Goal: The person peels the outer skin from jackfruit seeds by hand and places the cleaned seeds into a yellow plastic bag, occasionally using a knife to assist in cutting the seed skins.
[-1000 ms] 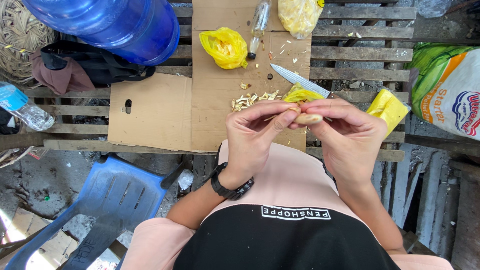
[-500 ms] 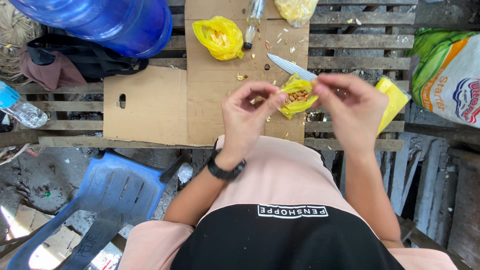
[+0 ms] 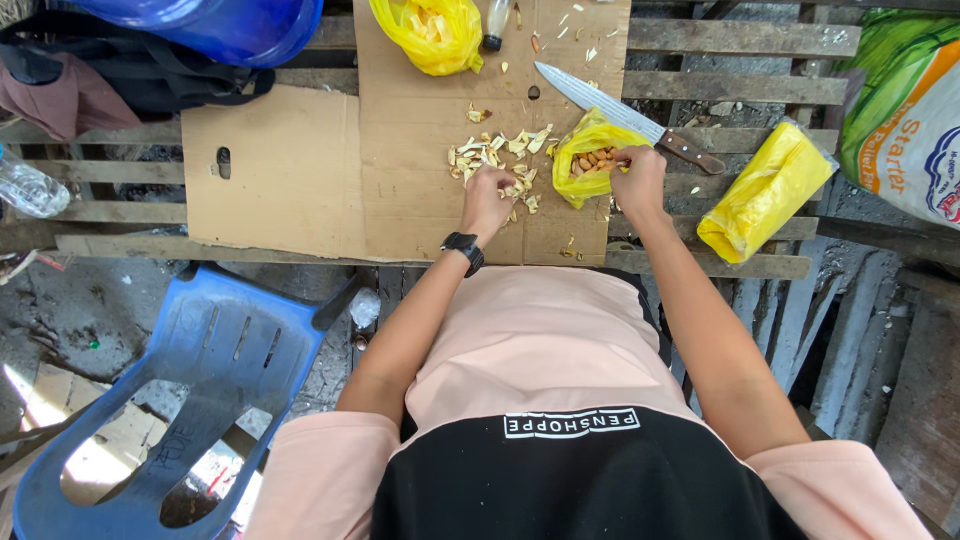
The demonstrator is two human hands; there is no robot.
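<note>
I have my right hand point(image 3: 638, 178) at the mouth of the small yellow plastic bag point(image 3: 590, 150) of brown kernels on the cardboard sheet point(image 3: 420, 170), fingertips pinched together at its rim; whether a kernel sits between them I cannot tell. My left hand point(image 3: 487, 200) rests curled over the pile of pale peelings point(image 3: 497, 155), fingers bunched downward. To do this well I would keep the bag's mouth propped open and peelings well apart from it, mindful of the kitchen knife point(image 3: 625, 115) lying just behind the bag. The bag's depth is hidden, and the second yellow bag point(image 3: 438, 32) is cut off at the top edge.
</note>
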